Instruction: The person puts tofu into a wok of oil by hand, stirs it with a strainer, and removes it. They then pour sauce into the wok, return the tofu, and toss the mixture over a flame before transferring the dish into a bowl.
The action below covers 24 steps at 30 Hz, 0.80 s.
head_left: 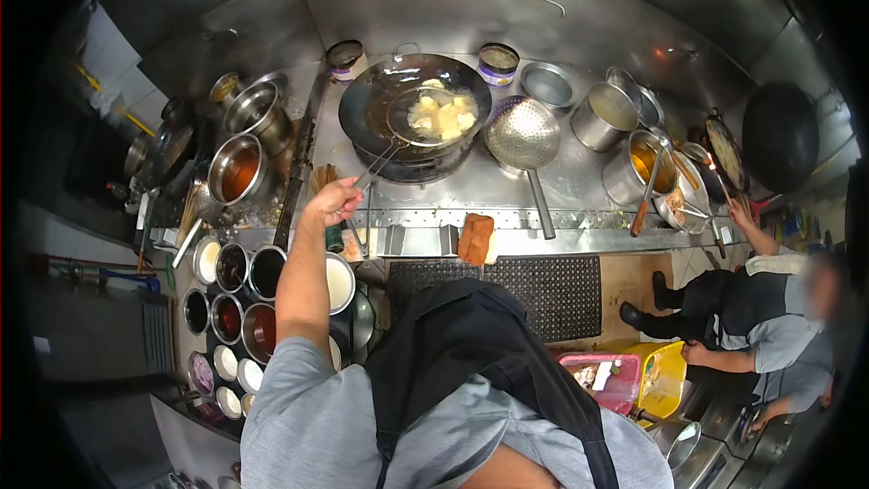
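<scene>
While a steel bench (575, 187) spans the view, a large dark wok (366, 105) sits on a burner ring at its middle, ahead of the person and a little left. Right of the wok, a perforated strainer (522, 134) lies with its bowl on the steel and its handle reaching over the front ledge. Near it stands a steel pot (603, 118). To the left, beyond the arm, another steel pot (238, 172) contains orange-red liquid.

Within the wok rests a round wire skimmer (404, 119), its handle slanting out over the near rim toward the person. The left hand (337, 201) is at the handle's end, near side of the wok, fingers curled closed round it; the basket lies ahead and to the right of that hand. The right hand is out of view, so its state cannot be told.

Two tins, one behind the wok's left side (347, 61) and one behind its right (498, 64), carry purple-and-white labels, their lettering too small to read. A bundle of bamboo sticks (323, 177) lies just beside the left hand. Smallest are the pale yellow pieces (444, 116), clustered in the skimmer's basket.
</scene>
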### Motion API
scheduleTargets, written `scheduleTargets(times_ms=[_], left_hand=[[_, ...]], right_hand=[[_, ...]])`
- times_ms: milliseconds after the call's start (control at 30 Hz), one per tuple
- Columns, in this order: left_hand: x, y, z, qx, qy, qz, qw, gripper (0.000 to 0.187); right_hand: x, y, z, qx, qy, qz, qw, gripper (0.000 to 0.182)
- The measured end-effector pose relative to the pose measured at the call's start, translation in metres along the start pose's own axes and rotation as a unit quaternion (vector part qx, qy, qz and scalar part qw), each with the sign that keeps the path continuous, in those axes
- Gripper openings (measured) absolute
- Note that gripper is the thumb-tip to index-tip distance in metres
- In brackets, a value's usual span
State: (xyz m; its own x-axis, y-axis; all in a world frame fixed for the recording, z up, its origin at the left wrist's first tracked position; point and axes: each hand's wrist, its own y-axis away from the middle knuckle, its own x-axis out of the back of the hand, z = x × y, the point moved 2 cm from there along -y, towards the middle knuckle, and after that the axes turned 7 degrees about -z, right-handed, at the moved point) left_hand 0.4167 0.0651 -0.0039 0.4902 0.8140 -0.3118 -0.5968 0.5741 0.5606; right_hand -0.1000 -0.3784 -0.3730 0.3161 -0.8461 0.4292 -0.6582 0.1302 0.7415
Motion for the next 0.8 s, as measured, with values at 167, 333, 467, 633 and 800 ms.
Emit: scheduleTargets(times_ms=[167, 333, 467, 633, 800], left_hand=[[-0.02, 0.035, -0.009, -0.045, 0.055, 0.003, 0.997, 0.035], [-0.025, 0.07, -0.013, -0.074, 0.04, 0.046, 0.995, 0.037], [-0.02, 0.077, -0.013, -0.1, -0.007, 0.092, 0.991, 0.038], [-0.001, 0.057, -0.013, -0.208, -0.359, 0.28, 0.866, 0.04], [0.004, 0.028, -0.017, -0.248, -0.448, 0.354, 0.783, 0.039]], right_hand=[[0.002, 0.001, 0.001, 0.011, 0.009, -0.013, 1.0, 0.043], [0.004, 0.0, -0.009, 0.028, 0.011, -0.019, 0.999, 0.043], [0.019, 0.019, -0.054, -0.057, -0.002, -0.067, 0.996, 0.046], [0.016, 0.017, -0.05, -0.066, -0.012, -0.027, 0.997, 0.049], [0.006, 0.016, -0.036, -0.06, -0.017, -0.046, 0.997, 0.049]])
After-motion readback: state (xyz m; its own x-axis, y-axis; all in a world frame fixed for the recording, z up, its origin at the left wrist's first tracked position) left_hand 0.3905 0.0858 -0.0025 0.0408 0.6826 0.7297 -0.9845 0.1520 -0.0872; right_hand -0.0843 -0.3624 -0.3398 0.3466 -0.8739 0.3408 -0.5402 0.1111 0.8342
